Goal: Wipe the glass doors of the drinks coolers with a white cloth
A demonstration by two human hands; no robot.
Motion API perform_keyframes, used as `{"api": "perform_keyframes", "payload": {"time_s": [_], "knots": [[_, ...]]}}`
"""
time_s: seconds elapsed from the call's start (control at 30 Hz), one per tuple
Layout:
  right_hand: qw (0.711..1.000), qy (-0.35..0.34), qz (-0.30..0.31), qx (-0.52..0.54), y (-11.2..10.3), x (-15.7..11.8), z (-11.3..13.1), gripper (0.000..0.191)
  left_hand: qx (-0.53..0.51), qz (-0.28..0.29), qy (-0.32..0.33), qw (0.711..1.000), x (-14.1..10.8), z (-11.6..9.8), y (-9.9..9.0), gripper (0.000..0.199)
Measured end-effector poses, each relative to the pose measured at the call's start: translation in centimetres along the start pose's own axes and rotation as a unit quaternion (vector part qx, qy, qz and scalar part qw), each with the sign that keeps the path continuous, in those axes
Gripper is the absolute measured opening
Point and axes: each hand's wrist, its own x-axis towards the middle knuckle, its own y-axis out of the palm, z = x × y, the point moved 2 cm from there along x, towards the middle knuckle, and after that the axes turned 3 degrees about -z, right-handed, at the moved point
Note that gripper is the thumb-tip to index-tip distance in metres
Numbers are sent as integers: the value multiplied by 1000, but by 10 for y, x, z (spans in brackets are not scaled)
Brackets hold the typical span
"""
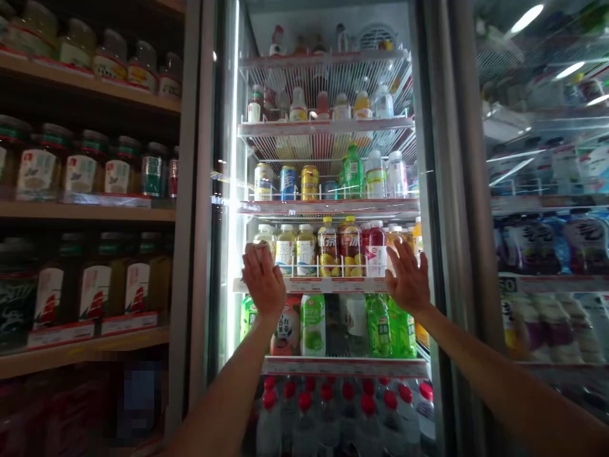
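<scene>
Head view of an open drinks fridge (328,25) in a shop, lit from inside, with both of the person's bare arms reaching in at the third wire shelf (323,284) from the top. Left hand (263,279) is raised at the shelf's left end, fingers loosely curled round or against a pale-capped bottle (264,240) at the front corner; whether the grip has truly closed on it cannot be told, since the hand covers most of the bottle. Right hand (408,276) is spread flat and open at the shelf's right end, holding nothing, its palm toward the red-capped bottle (375,249) and its neighbours.

Bottles stand upright in tidy rows with labels facing out, behind a low wire rail that seems meant to stop them sliding off. Red price strips run along each shelf edge. Cans (287,183) sit one shelf higher, green bottles (379,325) one lower, and red-capped water bottles (328,406) at the bottom. Labels carry Chinese characters, too small and blurred to read. Wooden shelves of glass jars (90,166) stand to the left; a shut glass door (547,190) to the right.
</scene>
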Motion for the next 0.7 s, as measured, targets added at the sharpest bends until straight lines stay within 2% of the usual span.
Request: {"api": "perform_keyframes", "payload": {"time_s": [0.03, 0.13, 0.2, 0.23, 0.33, 0.4, 0.43, 0.47, 0.57, 0.6, 0.63, 0.7], "knots": [[1000, 3, 0, 3, 0, 0, 0, 62, -5, 14, 21, 1000, -5, -7, 1, 55], [1000, 1, 2, 9, 0, 0, -1, 62, -35, 88, 174, 980, -25, -41, 10, 54], [1000, -7, 4, 7, 0, 0, -2, 62, -40, 110, 219, 969, -29, -44, 12, 53], [1000, -9, 4, 4, 0, -1, -2, 62, -33, 104, 204, 973, -25, -36, 10, 53], [1000, -9, 2, -3, 0, -1, -2, 62, 11, 43, 58, 997, -4, 10, -1, 51], [1000, -6, 1, -6, 1, -1, -1, 62, 32, 17, 1, 999, 1, 28, -7, 53], [1000, -4, 0, -6, 1, -1, -1, 62, 32, 20, 7, 999, -2, 27, -9, 54], [1000, -4, -1, -5, 1, -1, -1, 61, 24, 36, 41, 998, -9, 20, -8, 54], [1000, -6, -1, -4, 0, -1, -2, 58, -19, 99, 198, 975, -36, -17, -1, 53], [1000, -6, 1, -3, 0, -1, -2, 57, -27, 109, 229, 967, -42, -24, 1, 52], [1000, -6, 4, -2, 0, -1, -2, 57, -30, 112, 241, 963, -44, -25, 1, 51], [1000, -3, 8, 0, 0, -1, -2, 57, -17, 94, 195, 976, -38, -8, -3, 51]]}}
